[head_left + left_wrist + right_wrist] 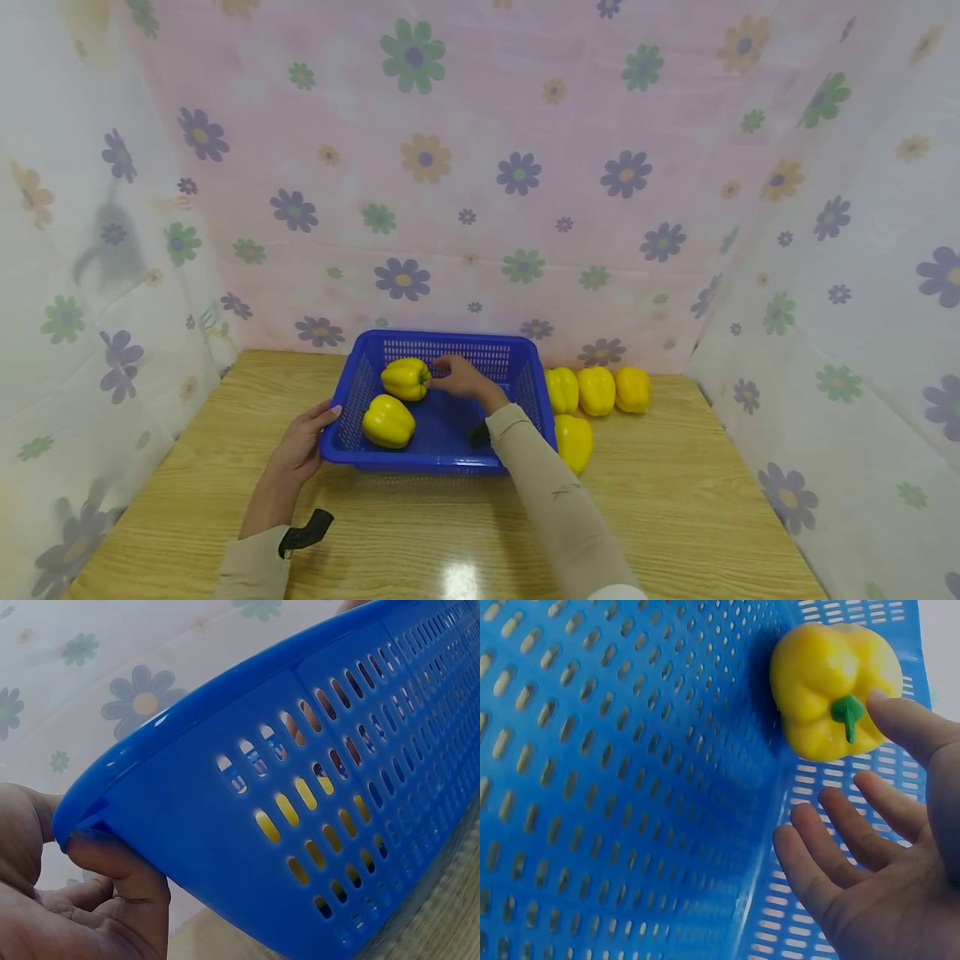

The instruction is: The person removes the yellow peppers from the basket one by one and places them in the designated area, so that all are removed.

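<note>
The left hand (pixel 302 440) grips the blue perforated plastic basket (pixel 442 458) — inside, a yellow green-stemmed bell pepper (pixel 403 379) lies by the right hand's (pixel 461 379) thumb, fingers spread, empty.

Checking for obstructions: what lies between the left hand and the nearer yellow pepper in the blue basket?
The basket's side wall stands between the left hand and that pepper, as the head view shows.

2 ylw peppers (pixel 406 379); in bskt (pixel 438 459)
</note>
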The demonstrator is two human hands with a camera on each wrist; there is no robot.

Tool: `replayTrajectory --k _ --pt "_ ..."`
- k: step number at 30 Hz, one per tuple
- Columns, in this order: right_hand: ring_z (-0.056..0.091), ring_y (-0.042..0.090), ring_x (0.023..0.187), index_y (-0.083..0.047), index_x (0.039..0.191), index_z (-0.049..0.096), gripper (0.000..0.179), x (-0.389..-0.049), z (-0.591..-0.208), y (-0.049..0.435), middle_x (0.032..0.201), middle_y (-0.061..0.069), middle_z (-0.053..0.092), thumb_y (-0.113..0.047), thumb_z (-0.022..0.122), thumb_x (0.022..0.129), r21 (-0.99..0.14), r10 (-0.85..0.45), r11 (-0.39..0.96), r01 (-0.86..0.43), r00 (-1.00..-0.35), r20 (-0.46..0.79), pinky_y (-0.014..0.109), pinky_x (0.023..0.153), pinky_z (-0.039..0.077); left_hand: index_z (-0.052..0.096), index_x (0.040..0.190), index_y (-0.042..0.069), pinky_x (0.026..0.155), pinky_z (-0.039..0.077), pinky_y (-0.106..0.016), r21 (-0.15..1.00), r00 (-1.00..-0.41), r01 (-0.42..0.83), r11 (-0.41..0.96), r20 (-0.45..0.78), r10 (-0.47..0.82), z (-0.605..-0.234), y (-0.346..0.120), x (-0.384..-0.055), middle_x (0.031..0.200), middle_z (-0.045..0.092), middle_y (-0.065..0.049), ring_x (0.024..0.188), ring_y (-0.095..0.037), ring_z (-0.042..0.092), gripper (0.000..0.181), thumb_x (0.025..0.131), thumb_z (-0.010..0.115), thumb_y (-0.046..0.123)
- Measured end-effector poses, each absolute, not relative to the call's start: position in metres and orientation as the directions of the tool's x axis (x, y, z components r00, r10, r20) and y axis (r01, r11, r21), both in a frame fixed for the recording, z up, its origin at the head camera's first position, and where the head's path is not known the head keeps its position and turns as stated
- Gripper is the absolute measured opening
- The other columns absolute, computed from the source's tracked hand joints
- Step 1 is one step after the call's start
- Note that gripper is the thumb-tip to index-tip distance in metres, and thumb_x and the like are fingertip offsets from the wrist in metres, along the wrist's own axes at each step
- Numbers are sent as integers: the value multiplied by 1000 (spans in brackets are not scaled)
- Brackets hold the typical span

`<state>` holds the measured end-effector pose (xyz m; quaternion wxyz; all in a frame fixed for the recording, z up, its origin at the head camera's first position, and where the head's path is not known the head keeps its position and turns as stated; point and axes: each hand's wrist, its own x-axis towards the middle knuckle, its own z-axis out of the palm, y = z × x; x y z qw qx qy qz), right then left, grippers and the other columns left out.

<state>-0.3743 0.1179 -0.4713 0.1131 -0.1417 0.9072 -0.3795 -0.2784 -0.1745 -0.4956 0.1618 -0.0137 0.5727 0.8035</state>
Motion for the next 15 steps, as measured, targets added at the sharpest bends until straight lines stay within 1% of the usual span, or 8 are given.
replayTrajectory --k 3,7,15 --pt "52 36 134 4 145 51 55 -376 -474 115 144 21 54 -22 67 99 -727 -341 668 -156 -933 -113 47 112 44 8 161 -3 94 56 -25 915 -948 -277 -293 -210 239 -496 -175 -279 112 63 12 102 -3 65 68 110 45 22" --pt "51 36 135 5 145 50 60 -378 -477 112 145 22 53 -24 70 97 -731 -361 662 -167 -925 -116 47 113 43 8 161 -3 93 56 -25 917 -948 -275 -290 -208 239 -496 -175 -280 111 64 12 102 -2 65 68 110 45 22" --pt "49 34 138 4 148 47 66 -379 -478 106 149 21 51 -27 73 95 -722 -383 669 -176 -914 -133 46 117 39 7 162 1 99 53 -29 915 -941 -292 -279 -222 256 -495 -175 -279 120 62 10 108 -4 65 70 110 47 24"
